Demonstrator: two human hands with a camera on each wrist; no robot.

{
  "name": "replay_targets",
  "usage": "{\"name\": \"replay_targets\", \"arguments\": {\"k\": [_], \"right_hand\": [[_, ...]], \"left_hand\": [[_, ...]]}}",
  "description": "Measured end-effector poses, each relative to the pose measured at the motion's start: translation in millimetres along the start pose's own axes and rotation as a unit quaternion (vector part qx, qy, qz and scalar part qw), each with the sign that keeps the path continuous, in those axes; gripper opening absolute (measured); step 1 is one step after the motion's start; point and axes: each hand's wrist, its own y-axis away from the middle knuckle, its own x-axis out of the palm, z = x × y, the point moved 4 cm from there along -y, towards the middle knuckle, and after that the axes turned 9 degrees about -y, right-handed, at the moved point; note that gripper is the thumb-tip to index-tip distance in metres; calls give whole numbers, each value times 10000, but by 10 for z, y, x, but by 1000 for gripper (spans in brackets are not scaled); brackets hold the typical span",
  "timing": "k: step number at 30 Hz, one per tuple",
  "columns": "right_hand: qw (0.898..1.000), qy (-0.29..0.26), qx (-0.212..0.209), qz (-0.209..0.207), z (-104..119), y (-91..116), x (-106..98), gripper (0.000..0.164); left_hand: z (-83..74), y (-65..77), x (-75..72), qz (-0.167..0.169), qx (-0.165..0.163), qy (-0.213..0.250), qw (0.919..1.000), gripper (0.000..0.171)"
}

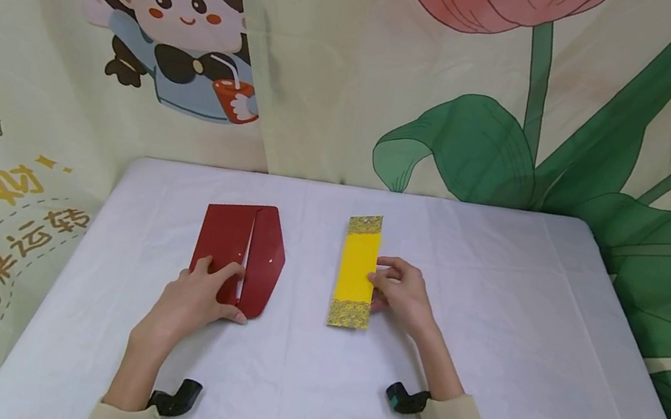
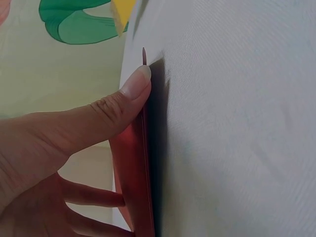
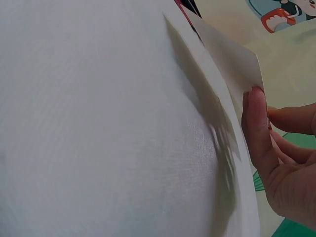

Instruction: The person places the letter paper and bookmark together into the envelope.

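A dark red envelope (image 1: 225, 235) lies on the left half of the table, its pointed flap (image 1: 265, 264) folded out to the right. My left hand (image 1: 191, 300) grips its near part, with fingertips on the face and the thumb at the near edge by the flap. In the left wrist view, the thumb (image 2: 133, 86) presses along the envelope's thin edge (image 2: 140, 168), which casts a shadow on the cloth. To the right, my right hand (image 1: 401, 296) pinches the right edge of a yellow paper strip (image 1: 358, 266) with patterned gold ends. Its pale back (image 3: 232, 54) shows in the right wrist view, tilted above the cloth.
A white cloth covers the table (image 1: 500, 268). Behind it hangs a printed backdrop (image 1: 332, 74) with a cartoon figure, a pink flower and green leaves. Black wrist cameras (image 1: 175, 398) sit on both wrists, close above the cloth.
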Motion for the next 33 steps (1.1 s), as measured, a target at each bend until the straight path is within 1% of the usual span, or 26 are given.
{"name": "replay_targets", "arguments": {"k": [12, 14, 19, 27, 33], "right_hand": [[9999, -87, 60, 66, -17, -30, 146, 37], [9999, -79, 17, 100, -20, -31, 166, 37], [9997, -100, -74, 209, -20, -36, 226, 38], [9992, -132, -99, 361, 5, -62, 337, 38], [9987, -49, -191, 464, 32, -74, 429, 39]], "left_hand": [[0, 9, 18, -166, 17, -61, 9998, 69], [-7, 12, 17, -190, 28, -91, 9998, 69], [-13, 18, 18, -207, 25, -107, 9997, 69], [7, 20, 17, -183, -16, -34, 9998, 69], [5, 13, 15, -199, -11, -45, 9998, 70]]}}
